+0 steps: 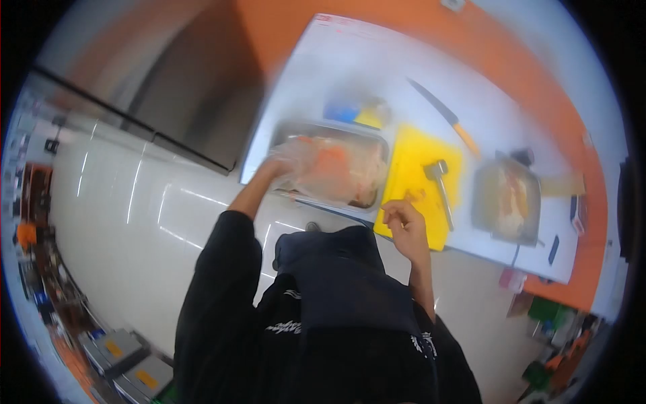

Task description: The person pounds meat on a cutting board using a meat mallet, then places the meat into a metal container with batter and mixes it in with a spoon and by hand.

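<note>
Bag [333, 168] in metal tray [383, 143], left hand [285, 160] at bag's left end.

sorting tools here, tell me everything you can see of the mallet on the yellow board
The mallet is grey and metal-looking, with a blocky head and a slim, straight handle. It lies on the yellow board, head pointing away, handle slanting back toward the board's right edge. The right hand is apart, to its left. Blur hides finer detail.
</note>
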A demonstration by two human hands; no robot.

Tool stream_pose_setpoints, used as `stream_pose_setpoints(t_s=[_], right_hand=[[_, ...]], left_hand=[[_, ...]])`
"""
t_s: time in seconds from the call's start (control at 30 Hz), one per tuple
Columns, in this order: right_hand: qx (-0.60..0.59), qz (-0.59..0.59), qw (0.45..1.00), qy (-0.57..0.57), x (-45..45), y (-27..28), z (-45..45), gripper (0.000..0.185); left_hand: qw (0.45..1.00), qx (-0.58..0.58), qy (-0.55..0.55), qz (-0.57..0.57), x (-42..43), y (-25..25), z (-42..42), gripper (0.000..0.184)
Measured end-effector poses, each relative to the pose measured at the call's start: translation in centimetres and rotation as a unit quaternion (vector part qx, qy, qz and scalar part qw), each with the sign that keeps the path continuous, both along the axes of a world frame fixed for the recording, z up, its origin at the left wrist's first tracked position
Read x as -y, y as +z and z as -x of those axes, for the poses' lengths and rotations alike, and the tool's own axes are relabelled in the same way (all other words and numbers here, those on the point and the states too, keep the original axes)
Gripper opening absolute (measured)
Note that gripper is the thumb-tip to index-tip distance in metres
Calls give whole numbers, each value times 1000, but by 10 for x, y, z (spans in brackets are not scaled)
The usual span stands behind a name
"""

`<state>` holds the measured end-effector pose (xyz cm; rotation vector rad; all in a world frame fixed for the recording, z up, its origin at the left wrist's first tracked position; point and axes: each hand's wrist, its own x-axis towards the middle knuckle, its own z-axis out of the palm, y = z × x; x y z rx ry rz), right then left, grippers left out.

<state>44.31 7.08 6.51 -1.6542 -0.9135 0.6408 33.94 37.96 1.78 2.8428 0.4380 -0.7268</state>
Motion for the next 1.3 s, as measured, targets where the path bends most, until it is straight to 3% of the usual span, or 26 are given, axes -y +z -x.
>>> stream_pose_setpoints(t_s=[0.03,0.07,0.1,0.13,0.17,0.23,0.27,0.3,0.37,0.43,0.47,0.53,0.63,0.77,0.97,1.3], right_hand=[[2,-41,999,34,-3,32,8,15],[-1,-76,995,67,-1,74,19,19],[-22,-37,989,139,0,126,27,21],[32,-105,966,233,-5,159,28,15],[61,-234,944,225,-10,177,41,15],[87,-367,900,218,-22,197,56,21],[72,-371,898,226,-27,202,59,26],[53,-373,896,236,-29,204,62,32],[104,-432,844,299,-36,196,59,16],[74,-444,830,329,-43,193,61,16],[2,-415,850,324,-39,197,71,25],[-11,-433,854,287,-46,196,80,29],[105,-515,820,227,-62,190,81,21],[80,-486,844,213,-62,192,85,23],[133,-485,827,252,-67,188,80,26],[69,-462,873,136,-74,190,109,26]], left_hand=[[987,122,-69,-71,-34,-70,18,24],[983,179,-36,26,-34,-74,25,28],[965,232,-10,126,-33,-76,32,33],[981,161,-30,102,-25,-47,21,36],[992,92,-48,75,-18,-33,12,39],[986,125,-1,109,-11,-15,2,40],[981,143,28,126,-7,-9,3,41],[980,146,43,130,-7,-8,6,41],[979,145,58,130,-9,-11,11,40],[982,137,64,111,-15,-11,16,40],[984,127,68,106,-14,-14,20,40],[987,115,75,88,-15,-20,26,40],[988,109,82,69,-13,-28,34,40],[989,103,86,62,-9,-37,39,40],[989,102,88,64,-6,-43,44,40],[979,40,92,180,-32,-3,30,40]])
